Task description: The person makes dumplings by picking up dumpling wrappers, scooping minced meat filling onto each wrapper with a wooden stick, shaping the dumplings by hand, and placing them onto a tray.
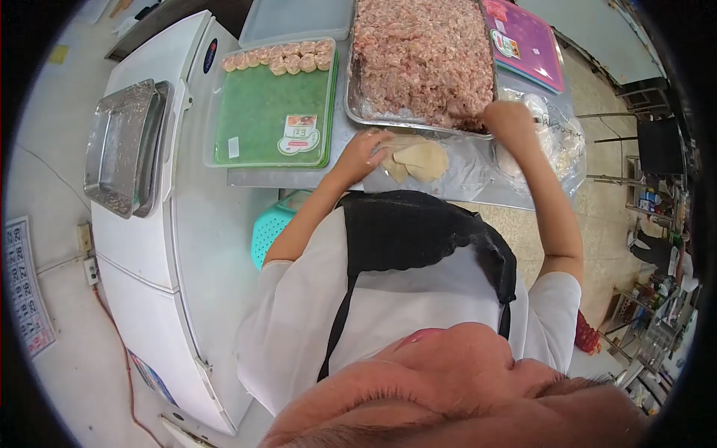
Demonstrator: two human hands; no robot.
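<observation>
Here, meat (pixel 422 60) beside labelled tray (pixel 254 112)

Minced meat (pixel 422 56): pink and coarse, heaped in a thick layer within a metal tray (pixel 409 124), thinned at the near edge.
Wrappers (pixel 424 160): pale and thin, loosely overlapped, laid on clear plastic (pixel 472 170) just beside the tray's near edge.
</observation>
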